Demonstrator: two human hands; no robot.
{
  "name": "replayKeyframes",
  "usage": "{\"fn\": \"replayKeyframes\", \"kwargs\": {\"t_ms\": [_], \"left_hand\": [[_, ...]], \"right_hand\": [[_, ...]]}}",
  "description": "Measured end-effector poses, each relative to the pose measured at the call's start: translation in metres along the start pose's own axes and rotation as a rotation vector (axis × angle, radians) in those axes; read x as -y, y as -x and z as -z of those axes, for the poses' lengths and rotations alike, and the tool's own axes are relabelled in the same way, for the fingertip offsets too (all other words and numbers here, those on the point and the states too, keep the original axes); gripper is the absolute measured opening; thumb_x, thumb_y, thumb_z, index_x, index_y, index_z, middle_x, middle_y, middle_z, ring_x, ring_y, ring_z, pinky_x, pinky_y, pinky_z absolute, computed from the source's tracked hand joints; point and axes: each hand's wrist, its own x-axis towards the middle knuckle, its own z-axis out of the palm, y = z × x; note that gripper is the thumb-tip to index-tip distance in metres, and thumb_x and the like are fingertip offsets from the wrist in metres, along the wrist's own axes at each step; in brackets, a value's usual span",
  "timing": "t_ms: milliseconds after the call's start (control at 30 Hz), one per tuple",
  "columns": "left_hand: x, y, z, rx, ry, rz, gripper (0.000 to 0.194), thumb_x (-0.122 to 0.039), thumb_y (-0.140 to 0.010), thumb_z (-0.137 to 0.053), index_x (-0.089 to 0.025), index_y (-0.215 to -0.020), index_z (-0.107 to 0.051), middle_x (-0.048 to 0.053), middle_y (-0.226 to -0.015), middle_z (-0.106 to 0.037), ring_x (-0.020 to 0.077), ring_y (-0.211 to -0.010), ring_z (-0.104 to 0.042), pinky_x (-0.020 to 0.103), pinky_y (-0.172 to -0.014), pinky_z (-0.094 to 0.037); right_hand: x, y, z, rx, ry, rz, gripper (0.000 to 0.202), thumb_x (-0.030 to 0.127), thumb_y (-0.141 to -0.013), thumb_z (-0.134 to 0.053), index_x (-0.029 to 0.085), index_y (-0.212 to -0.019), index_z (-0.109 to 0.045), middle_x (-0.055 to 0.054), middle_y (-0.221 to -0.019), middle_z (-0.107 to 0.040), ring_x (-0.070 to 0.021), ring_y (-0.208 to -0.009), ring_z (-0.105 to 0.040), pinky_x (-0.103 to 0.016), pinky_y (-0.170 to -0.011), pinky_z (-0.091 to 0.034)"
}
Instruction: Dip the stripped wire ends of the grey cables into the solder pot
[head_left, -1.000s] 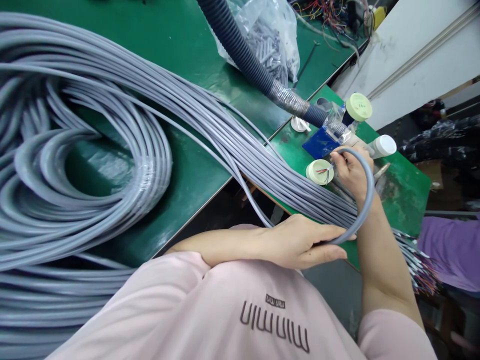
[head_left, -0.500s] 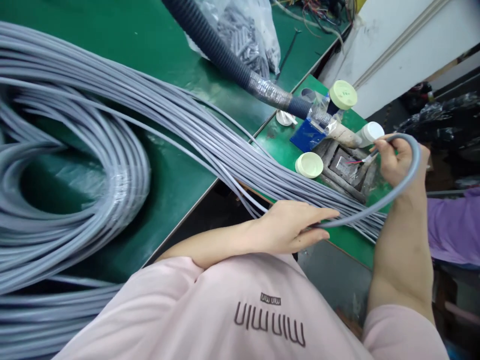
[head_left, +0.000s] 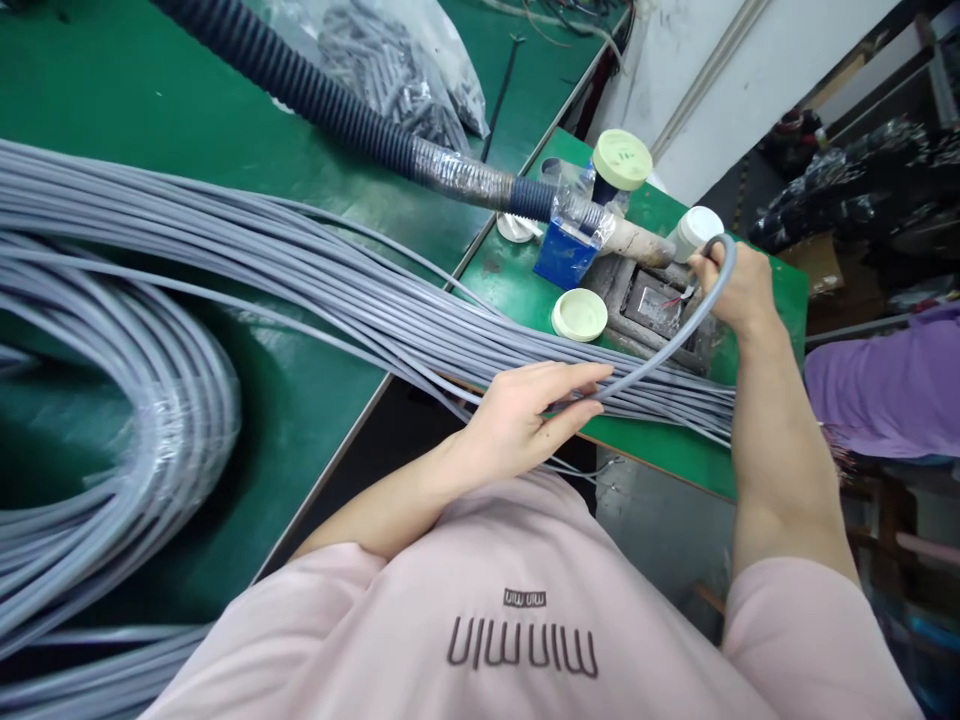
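Observation:
One grey cable (head_left: 664, 352) runs between my hands in a bent arc. My right hand (head_left: 742, 285) pinches it near its stripped end, where thin coloured wires point down at a small solder pot (head_left: 652, 305). Whether the wire tips touch the pot's shiny surface I cannot tell. My left hand (head_left: 529, 415) is closed around the cable farther back, thumb and fingers pointing along it. Under the arc lies a thick bundle of grey cables (head_left: 420, 310) crossing the bench.
A dark corrugated hose (head_left: 300, 95) ends beside the pot, near a blue box (head_left: 564, 252). Around it stand a pale-green lid (head_left: 580, 315), a white jar (head_left: 697, 230) and a green-lidded jar (head_left: 622, 158). A coil of cable (head_left: 172, 440) lies left. A person's purple sleeve (head_left: 881, 385) is at right.
The view has shifted, so the bench things sit farther left. My right hand has tipped the cable end lower toward the pot; my left hand still holds the same cable.

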Motion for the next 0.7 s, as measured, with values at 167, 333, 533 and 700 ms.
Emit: {"fn": "replayKeyframes", "kwargs": {"t_ms": [167,333,533,700], "left_hand": [[-0.001,0.001,0.000,0.008,0.022,0.046,0.031,-0.025,-0.089,-0.061,-0.018,-0.119,-0.063,0.004,-0.093,-0.073,0.0093,-0.076,-0.066,0.020,-0.073,-0.052],[0.001,0.002,-0.002,0.025,0.033,0.066,0.031,-0.026,-0.089,-0.061,-0.019,-0.119,-0.064,0.004,-0.095,-0.073,0.0098,-0.077,-0.067,0.021,-0.075,-0.053],[0.001,0.003,-0.004,0.119,0.210,0.215,0.031,-0.031,-0.090,-0.059,-0.017,-0.116,-0.066,0.006,-0.098,-0.073,0.0116,-0.079,-0.067,0.022,-0.075,-0.053],[0.015,0.003,-0.028,0.287,0.500,0.496,0.040,-0.043,-0.092,-0.054,-0.013,-0.114,-0.068,0.008,-0.094,-0.073,0.0116,-0.076,-0.064,0.021,-0.070,-0.052]], "right_hand": [[0.002,-0.002,-0.008,0.017,0.066,-0.027,0.033,0.040,-0.094,-0.051,0.014,-0.082,-0.066,-0.009,-0.088,-0.070,-0.0157,-0.075,-0.058,-0.028,-0.066,-0.032],[0.002,-0.004,-0.020,0.033,0.082,-0.026,0.033,0.042,-0.093,-0.054,0.014,-0.076,-0.060,-0.007,-0.079,-0.065,-0.0148,-0.072,-0.056,-0.028,-0.070,-0.036],[0.008,0.013,-0.001,-0.046,0.013,0.047,0.029,0.037,-0.095,-0.052,0.016,-0.082,-0.067,-0.008,-0.082,-0.067,-0.0192,-0.080,-0.059,-0.031,-0.075,-0.039],[0.042,0.084,0.050,-0.347,-0.228,0.353,0.016,0.029,-0.092,-0.060,0.023,-0.103,-0.069,-0.006,-0.097,-0.072,-0.0207,-0.093,-0.063,-0.038,-0.091,-0.044]]}}
